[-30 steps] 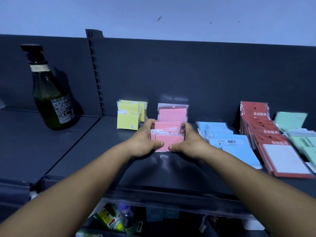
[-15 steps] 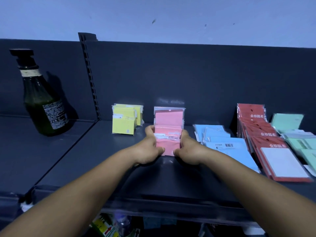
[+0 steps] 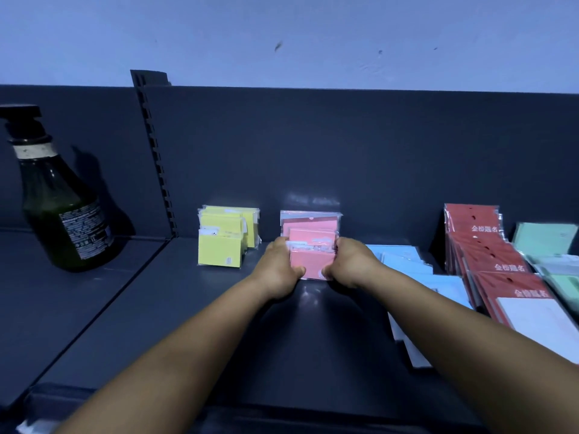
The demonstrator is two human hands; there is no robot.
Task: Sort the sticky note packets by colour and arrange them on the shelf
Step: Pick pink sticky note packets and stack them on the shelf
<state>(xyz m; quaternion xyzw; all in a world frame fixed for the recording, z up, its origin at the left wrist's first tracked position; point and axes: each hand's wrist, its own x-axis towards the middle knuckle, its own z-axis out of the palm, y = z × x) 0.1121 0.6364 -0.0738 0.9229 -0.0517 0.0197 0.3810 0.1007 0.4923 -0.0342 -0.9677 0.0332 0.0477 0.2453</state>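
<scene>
A stack of pink sticky note packets (image 3: 310, 242) stands upright against the back of the dark shelf (image 3: 188, 308). My left hand (image 3: 279, 270) grips its left side and my right hand (image 3: 351, 264) grips its right side, thumbs at the front packet. Yellow packets (image 3: 224, 239) stand to the left. Blue packets (image 3: 407, 267) lie fanned out to the right, partly under my right forearm. Red-backed packets (image 3: 488, 255) and pale green packets (image 3: 551, 245) lie further right.
A dark green pump bottle (image 3: 59, 208) stands on the neighbouring shelf section at the left. A slotted upright (image 3: 156, 158) divides the two sections. The shelf's back panel rises right behind the packets.
Both hands have pushed the pink packets back and closer together, so the stack stands more upright. The view has shifted a little to the left.
</scene>
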